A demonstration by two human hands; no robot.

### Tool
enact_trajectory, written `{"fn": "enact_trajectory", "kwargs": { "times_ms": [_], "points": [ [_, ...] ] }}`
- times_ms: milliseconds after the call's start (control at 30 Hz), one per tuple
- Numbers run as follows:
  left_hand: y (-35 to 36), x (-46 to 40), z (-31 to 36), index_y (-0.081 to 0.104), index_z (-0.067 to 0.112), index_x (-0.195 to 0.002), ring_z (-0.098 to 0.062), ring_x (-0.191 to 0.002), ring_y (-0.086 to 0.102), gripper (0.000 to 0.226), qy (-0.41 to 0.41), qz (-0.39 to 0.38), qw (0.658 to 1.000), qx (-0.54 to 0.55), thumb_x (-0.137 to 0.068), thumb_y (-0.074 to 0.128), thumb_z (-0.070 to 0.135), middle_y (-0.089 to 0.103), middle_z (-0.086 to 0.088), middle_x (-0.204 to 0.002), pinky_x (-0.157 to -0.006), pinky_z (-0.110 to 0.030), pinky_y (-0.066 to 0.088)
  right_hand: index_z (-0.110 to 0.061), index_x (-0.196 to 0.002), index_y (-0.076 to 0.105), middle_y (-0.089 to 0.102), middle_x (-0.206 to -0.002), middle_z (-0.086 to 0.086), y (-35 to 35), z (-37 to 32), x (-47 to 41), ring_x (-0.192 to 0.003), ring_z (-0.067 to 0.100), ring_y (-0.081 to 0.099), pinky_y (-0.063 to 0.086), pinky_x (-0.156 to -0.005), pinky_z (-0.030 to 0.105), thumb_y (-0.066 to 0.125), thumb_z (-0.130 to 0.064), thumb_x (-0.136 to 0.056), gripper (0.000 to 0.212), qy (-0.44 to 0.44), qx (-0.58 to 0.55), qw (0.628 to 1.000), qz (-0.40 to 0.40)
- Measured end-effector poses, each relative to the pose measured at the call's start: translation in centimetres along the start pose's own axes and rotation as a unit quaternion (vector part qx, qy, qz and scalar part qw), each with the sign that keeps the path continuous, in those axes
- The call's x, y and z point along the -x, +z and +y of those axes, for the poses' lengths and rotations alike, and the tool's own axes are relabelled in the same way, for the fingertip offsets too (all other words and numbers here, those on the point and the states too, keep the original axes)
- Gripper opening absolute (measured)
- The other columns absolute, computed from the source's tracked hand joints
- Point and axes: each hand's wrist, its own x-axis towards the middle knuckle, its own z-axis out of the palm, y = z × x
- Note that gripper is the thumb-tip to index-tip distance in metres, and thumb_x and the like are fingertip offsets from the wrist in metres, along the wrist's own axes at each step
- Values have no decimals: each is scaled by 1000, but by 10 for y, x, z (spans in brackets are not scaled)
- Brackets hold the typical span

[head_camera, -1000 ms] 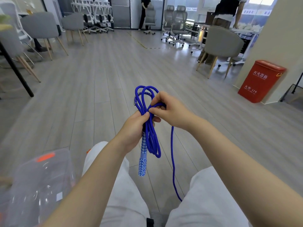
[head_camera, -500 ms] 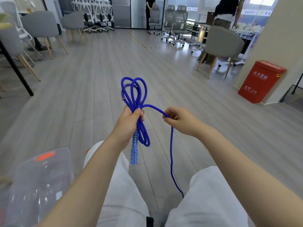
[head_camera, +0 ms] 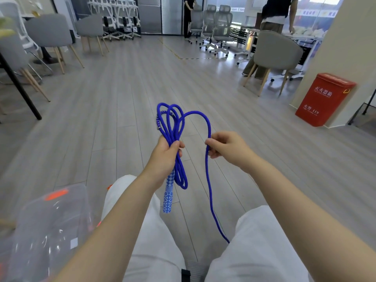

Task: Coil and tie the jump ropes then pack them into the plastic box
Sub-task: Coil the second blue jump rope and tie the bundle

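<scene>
A first-person view was taken from above a seated person's lap, both bare forearms reaching forward over white-trousered knees.

One blue jump rope (head_camera: 179, 127) was seen, and it was held between two hands. The left hand (head_camera: 164, 157) was closed around the gathered coils at their middle, thumb pressed over the strands. The bundle's long axis stood nearly upright: several loops, about three as far as could be counted, rose above the fist, and a similar bunch hung below it. One patterned blue-and-white handle (head_camera: 168, 195) was seen hanging straight down beneath that hand; a second handle could not be made out.

The right hand (head_camera: 225, 148) was closed in a pinch on the loose strand (head_camera: 209, 192), just to the right of the bundle and at about the same height. From the pinch, the strand arched up and leftward to meet the top of the coils, while the remaining length dropped down between the knees and out of sight.

The next loop would probably be laid by carrying the pinched strand leftward to the left hand, which was the nearer holder of the coil.

One clear plastic box (head_camera: 50, 226) with orange clips was seen low on the left, beside the left knee, well apart from the rope. One red bin (head_camera: 323, 98) was standing at the far right.
</scene>
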Motion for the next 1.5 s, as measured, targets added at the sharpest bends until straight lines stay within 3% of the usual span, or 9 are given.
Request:
{"fn": "enact_trajectory", "kwargs": {
  "times_ms": [100,267,367,467,733,933,1100,1300,1500],
  "points": [
    [9,5,0,49,25,-117,-7,-71,55,19,-2,-37,999,-7,-102,41,16,70,11,-95,-68,-24,52,-9,-96,67,71,-79,6,3,-19,2,-69,14,70,61,-72,30,58,-22,-97,16,-16,-40,999,0],
    [16,13,1,48,25,-123,-10,-77,57,22,-2,-72,997,-35,-103,41,19,63,1,-88,-67,-23,50,-8,-97,62,71,-78,12,8,-40,4,-69,22,72,62,-70,35,56,-12,-97,7,-47,-98,994,-10],
    [16,14,0,46,29,-126,-6,-81,60,25,5,-106,994,-28,-104,39,19,71,7,-103,-73,-23,53,-6,-101,62,72,-83,13,9,-49,2,-69,19,71,62,-69,33,57,-14,-97,10,-50,-87,995,9],
    [18,15,-2,45,31,-127,-4,-79,58,26,8,-124,991,-38,-105,37,19,71,9,-102,-74,-23,52,-3,-103,61,72,-85,12,9,-55,-1,-69,18,71,61,-68,31,58,-17,-97,15,-40,-118,992,32],
    [13,6,2,47,26,-123,-9,-82,56,22,11,-75,997,-28,-104,38,18,63,5,-93,-72,-23,50,-5,-110,59,70,-93,12,10,-58,0,-73,19,71,61,-72,32,58,-19,-97,19,-37,-200,979,6],
    [5,-1,13,54,20,-118,-6,-79,58,20,24,-43,999,14,-102,41,16,64,4,-92,-66,-17,49,-11,-113,54,66,-104,12,32,-19,5,-80,22,64,57,-77,36,45,8,-88,32,-18,-156,987,-21],
    [3,-3,29,56,16,-116,-3,-69,58,21,38,-56,996,55,-102,41,11,66,4,-88,-62,-19,50,-17,-118,63,70,-112,-2,57,18,5,-105,13,65,53,-92,30,56,-20,-97,22,-5,-19,988,-151],
    [-5,-5,37,58,19,-115,-11,-78,55,22,46,-49,995,74,-103,41,14,67,3,-93,-78,-31,52,-18,-99,67,64,-77,-1,53,30,10,-72,8,59,53,-84,35,44,-24,-103,24,7,10,990,-138],
    [-6,-2,34,58,23,-114,-14,-85,53,20,57,-34,992,104,-103,42,16,63,2,-93,-83,-35,48,-25,-96,65,55,-79,-8,41,28,16,-76,8,53,53,-73,24,47,-30,-102,20,3,-1,991,-133]
  ]
}}
